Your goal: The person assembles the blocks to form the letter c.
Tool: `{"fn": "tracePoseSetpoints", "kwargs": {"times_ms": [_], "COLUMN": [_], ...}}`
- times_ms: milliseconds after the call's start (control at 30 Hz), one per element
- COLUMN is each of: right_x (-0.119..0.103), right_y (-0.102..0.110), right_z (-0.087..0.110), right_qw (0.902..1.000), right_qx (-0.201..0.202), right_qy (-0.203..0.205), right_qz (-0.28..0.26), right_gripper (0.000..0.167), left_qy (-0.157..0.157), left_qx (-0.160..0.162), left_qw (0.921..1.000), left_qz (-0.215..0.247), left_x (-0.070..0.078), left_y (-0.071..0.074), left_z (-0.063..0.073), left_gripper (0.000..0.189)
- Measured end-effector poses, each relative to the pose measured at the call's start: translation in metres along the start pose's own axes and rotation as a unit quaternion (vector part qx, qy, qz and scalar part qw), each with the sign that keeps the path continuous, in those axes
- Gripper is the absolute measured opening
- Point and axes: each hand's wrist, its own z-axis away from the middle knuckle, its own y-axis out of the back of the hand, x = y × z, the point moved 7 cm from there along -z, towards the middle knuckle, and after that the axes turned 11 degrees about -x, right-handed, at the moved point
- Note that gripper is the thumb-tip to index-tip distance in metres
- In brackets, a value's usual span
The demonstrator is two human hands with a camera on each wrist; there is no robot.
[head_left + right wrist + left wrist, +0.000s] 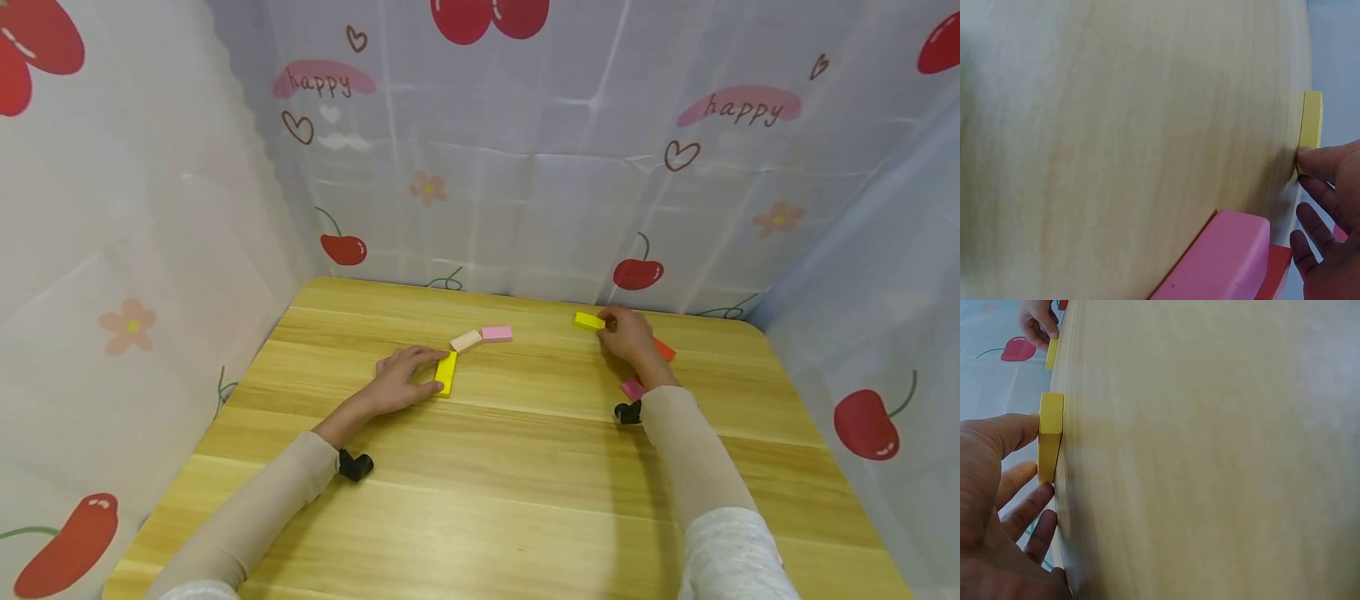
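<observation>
A yellow block lies flat on the wooden table at the left end of a short row. My left hand holds it, thumb at its near end and fingertips at the far end. Its upper end touches or nearly touches a cream block, which runs on to a pink block. Farther right, my right hand pinches one end of another yellow block between thumb and index finger. In the right wrist view this yellow block is at or close to the tabletop.
Under the right forearm lie a red-orange block and a dark pink block, both partly hidden. A printed curtain stands behind the table's far edge and along both sides. Black wrist cameras sit at both cuffs.
</observation>
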Motion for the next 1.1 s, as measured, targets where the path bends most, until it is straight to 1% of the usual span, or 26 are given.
{"fn": "tracePoseSetpoints", "kwargs": {"times_ms": [200,333,500,633,800,1000,1100], "right_x": [0.005,0.009,0.007,0.002,-0.009,-0.020,-0.022], "right_y": [-0.001,0.000,0.001,0.004,0.009,0.013,0.013], "right_z": [-0.003,-0.003,-0.001,0.001,0.002,0.005,0.006], "right_qw": [0.9996,0.9996,0.9997,0.9993,0.9986,0.9982,0.9982], "right_qx": [0.003,0.000,-0.010,-0.015,-0.015,-0.020,-0.027], "right_qy": [0.027,0.023,0.013,0.013,0.030,0.045,0.045], "right_qz": [-0.011,-0.015,-0.019,-0.031,-0.042,-0.033,-0.030], "right_gripper": [0.041,0.043,0.042,0.042,0.043,0.043,0.042], "left_qy": [-0.003,-0.005,-0.005,-0.005,-0.003,0.000,0.001], "left_qx": [0.002,0.004,0.005,0.005,0.006,0.004,0.003], "left_qw": [1.0000,1.0000,1.0000,1.0000,1.0000,1.0000,1.0000], "left_qz": [-0.002,-0.001,-0.001,-0.002,-0.006,-0.003,-0.002], "left_x": [0.000,0.001,0.000,-0.001,-0.001,0.000,0.000], "left_y": [-0.001,-0.002,-0.001,-0.001,0.000,0.000,0.000], "left_z": [-0.001,-0.001,-0.001,-0.001,-0.001,-0.002,-0.001], "left_gripper": [0.060,0.060,0.060,0.060,0.060,0.061,0.061]}}
